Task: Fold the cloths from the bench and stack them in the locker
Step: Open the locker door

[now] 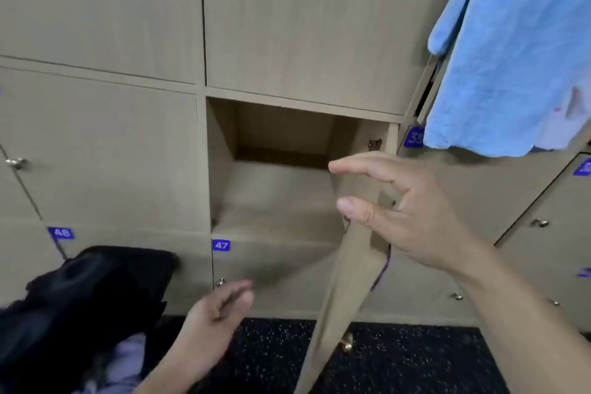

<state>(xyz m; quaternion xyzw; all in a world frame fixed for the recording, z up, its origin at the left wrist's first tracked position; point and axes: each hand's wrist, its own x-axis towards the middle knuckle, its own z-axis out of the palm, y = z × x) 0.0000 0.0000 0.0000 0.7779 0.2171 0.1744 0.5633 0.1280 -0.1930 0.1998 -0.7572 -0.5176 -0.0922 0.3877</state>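
My right hand (pixel 412 211) hangs spread by the open door (pixel 345 297), holding nothing. My left hand (pixel 214 313), blurred, is loose and empty near the dark cloths (pixel 80 297) heaped lower left. They look soft, light and floppy, so I'd pinch corners. The locker (pixel 271 195) gapes. The heap is cut off and its table hidden.

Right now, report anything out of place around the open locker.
A light blue cloth hangs unfolded at upper right, not stacked. A crumpled black cloth lies heaped at lower left.
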